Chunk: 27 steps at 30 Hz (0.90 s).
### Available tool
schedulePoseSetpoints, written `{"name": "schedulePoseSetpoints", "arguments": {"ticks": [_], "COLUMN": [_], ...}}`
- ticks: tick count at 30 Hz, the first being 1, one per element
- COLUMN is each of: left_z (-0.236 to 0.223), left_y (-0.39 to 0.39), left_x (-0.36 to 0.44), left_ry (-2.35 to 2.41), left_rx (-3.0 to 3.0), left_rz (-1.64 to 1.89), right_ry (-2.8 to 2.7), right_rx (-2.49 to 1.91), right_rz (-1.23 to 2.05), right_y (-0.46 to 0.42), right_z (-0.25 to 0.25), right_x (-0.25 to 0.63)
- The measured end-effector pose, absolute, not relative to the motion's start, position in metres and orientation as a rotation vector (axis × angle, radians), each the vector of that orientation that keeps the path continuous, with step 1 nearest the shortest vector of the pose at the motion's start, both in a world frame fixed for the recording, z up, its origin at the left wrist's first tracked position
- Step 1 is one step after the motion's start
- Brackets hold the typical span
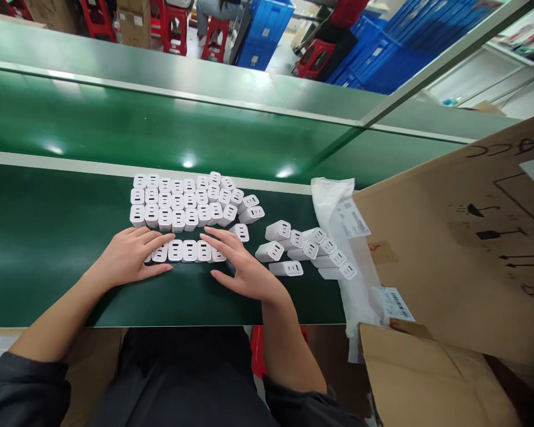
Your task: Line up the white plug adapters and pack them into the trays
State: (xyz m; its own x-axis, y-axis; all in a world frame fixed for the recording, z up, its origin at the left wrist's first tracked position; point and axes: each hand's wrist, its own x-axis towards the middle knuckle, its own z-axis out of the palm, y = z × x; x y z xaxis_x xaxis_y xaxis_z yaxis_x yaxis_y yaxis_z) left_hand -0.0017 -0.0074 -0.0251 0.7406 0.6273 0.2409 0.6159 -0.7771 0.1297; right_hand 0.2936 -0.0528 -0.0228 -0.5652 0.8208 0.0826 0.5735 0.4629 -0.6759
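Note:
Several small white charger blocks [184, 201] stand in tidy rows on the dark green table [48, 237]. A short front row of chargers [189, 251] lies between my hands. My left hand [131, 258] rests flat at the row's left end, fingers stretched and touching the leftmost blocks. My right hand [240, 267] lies with fingers spread at the row's right end, fingertips against the blocks. Neither hand grips anything. A loose heap of chargers [305, 252] lies to the right, some on their sides.
A clear plastic bag with labels [347, 237] lies beside a large open cardboard box [463, 249] at the right. Behind the table runs a green conveyor belt [160, 124]. Blue crates [267, 29] and red stools [175, 26] stand beyond.

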Motion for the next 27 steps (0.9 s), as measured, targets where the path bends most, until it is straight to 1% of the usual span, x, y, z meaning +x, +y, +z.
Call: {"name": "schedulePoseSetpoints", "arguments": {"ticks": [3,6,12,27], "left_z": [-0.025,-0.025,-0.026,-0.025], "left_y": [-0.007,-0.006,-0.004,-0.003], "left_x": [-0.001,-0.001,0.0,0.001], "left_ry": [1.042,1.039,1.007,0.983], "left_rx": [2.898,2.903,2.9,2.933], "left_rz": [0.435,0.416,0.407,0.398], "right_ry": [-2.326,-2.25,-2.159,-2.202], "right_rx": [-1.066,-1.028,-0.988,-1.004], "right_rz": [1.003,1.08,1.09,1.077], "right_y": [-0.039,-0.033,-0.035,-0.037], "right_z": [-0.025,-0.033,-0.042,-0.049], "right_x": [0.304,0.306,0.302,0.299]}}
